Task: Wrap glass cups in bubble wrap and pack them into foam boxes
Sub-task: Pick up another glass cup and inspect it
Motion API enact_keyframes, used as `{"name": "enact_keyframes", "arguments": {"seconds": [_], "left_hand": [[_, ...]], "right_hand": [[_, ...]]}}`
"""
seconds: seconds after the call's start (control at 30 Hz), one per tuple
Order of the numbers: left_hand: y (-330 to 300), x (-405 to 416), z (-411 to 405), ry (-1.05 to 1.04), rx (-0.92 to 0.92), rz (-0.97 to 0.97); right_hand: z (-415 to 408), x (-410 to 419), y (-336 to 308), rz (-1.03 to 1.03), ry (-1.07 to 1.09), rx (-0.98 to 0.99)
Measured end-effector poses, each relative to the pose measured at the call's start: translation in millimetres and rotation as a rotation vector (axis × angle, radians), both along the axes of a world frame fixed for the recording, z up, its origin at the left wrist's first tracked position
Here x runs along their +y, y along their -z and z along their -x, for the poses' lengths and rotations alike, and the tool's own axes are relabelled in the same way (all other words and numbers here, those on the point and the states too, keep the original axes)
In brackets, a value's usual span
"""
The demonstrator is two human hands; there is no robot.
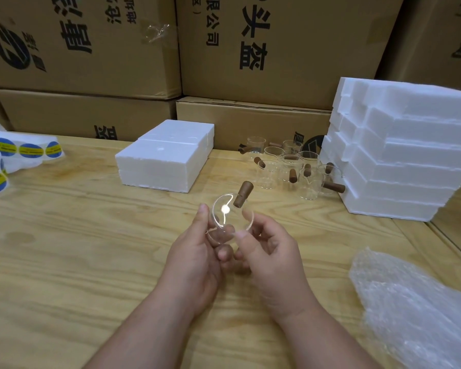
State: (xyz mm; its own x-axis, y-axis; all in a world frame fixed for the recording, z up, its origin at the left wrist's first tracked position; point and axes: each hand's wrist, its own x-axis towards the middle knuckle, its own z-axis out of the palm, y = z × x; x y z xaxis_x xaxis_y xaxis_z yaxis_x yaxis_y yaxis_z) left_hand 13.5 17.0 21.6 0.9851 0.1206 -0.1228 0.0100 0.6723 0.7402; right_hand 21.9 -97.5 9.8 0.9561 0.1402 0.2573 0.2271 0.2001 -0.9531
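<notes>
Both my hands hold one clear glass cup [228,219] with a brown wooden handle above the middle of the wooden table [77,235]. My left hand [194,259] grips its left side, thumb up along the glass. My right hand [272,257] grips its right side and rim. The handle points up and away from me. Several more glass cups with wooden handles [290,166] stand at the back. A closed white foam box [165,155] lies behind my hands. Bubble wrap [415,307] lies at the right front.
A tall stack of white foam boxes [399,155] stands at the right. Rolls of blue and yellow stickers [14,153] lie at the left edge. Large cardboard cartons [264,49] form a wall behind the table.
</notes>
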Motion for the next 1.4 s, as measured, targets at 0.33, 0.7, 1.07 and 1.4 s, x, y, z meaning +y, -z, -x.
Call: {"name": "enact_keyframes", "arguments": {"seconds": [0.33, 0.7, 1.07, 1.4], "left_hand": [[5, -7, 3, 0.045, -0.109, -0.210], [14, -7, 3, 0.067, -0.194, -0.445], [16, -8, 1, 0.041, -0.210, -0.408], [11, -4, 0, 0.043, -0.116, -0.177]], "right_hand": [[-3, 1, 4, 0.108, 0.121, 0.046], [-5, -7, -2, 0.022, 0.303, 0.145], [-4, -4, -2, -0.037, 0.186, 0.107], [-5, -1, 5, 0.066, 0.070, 0.063]]}}
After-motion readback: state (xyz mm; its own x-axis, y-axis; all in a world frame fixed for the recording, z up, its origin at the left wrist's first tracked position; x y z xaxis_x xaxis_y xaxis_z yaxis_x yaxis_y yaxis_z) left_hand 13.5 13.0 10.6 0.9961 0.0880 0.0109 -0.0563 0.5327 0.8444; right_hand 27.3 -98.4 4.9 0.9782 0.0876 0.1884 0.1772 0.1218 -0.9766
